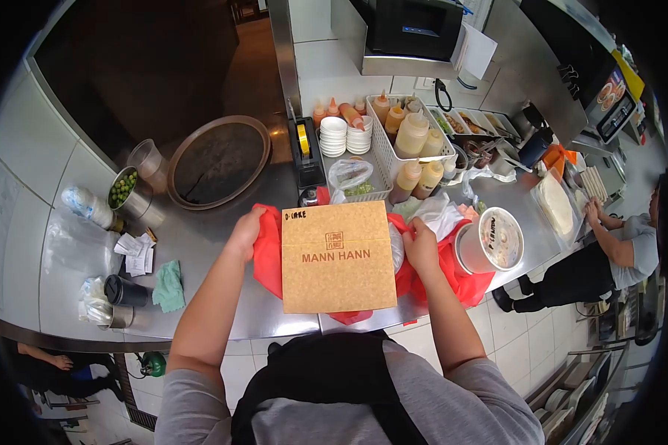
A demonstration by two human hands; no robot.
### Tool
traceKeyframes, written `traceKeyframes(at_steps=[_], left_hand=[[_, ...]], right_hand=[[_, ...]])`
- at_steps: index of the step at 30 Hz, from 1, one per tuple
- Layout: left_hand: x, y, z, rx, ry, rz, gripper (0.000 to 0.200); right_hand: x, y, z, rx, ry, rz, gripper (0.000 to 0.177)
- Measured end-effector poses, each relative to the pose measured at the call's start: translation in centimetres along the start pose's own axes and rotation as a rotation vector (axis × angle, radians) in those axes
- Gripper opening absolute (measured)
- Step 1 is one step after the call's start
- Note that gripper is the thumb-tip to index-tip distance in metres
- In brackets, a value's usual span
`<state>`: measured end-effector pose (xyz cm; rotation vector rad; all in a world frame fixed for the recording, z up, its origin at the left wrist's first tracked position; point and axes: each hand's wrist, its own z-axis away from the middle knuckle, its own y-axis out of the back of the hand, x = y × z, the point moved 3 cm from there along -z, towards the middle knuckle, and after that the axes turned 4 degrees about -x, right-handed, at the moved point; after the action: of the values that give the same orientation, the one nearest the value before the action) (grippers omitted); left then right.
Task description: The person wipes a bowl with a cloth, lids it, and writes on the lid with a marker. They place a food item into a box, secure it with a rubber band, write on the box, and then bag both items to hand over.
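A brown cardboard box (338,282) printed "MANN HANN", with handwriting at its top left corner, sits in front of me on a red plastic bag (268,256). My left hand (246,231) is closed on the bag's edge, left of the box. On the other side, my right hand (421,248) has its fingers pinched on the red bag between the box and a round white tub (490,241). That tub has a marked clear lid and stands against more red plastic. White crumpled plastic (439,211) lies just beyond my right hand.
A round brown tray (219,162) lies at the back left, near a tape dispenser (304,152). Sauce bottles (411,136) fill a white basket behind the box. Left are receipts (136,254) and a green cloth (168,285). A co-worker (608,252) stands at the right.
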<state>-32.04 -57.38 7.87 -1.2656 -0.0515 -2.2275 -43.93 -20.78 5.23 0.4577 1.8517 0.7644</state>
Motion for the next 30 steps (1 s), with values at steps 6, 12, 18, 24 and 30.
traceKeyframes(at_steps=[6,12,18,24,30], left_hand=[[3.1,-2.5,4.5,-0.129,-0.271,0.206,0.034],[4.9,-3.5,8.9,0.001,-0.963,-0.948,0.03],[6.2,-5.3,9.0,-0.004,-1.059,-0.921,0.033],[8.1,-6.5,11.9,-0.103,-0.921,-1.784,0.019],[8.8,-7.3,7.6,0.134,-0.964,-1.965,0.034]], right_hand=[[-2.5,2.2,1.8,0.099,-0.142,-0.163,0.012],[-3.4,2.2,1.0,0.051,-0.101,-0.172,0.014],[-7.5,4.9,6.5,0.303,0.092,0.044,0.028],[-8.5,1.8,15.2,-0.249,-0.633,-0.999,0.052],[-10.0,0.1,18.5,-0.181,-0.522,-1.281,0.068]])
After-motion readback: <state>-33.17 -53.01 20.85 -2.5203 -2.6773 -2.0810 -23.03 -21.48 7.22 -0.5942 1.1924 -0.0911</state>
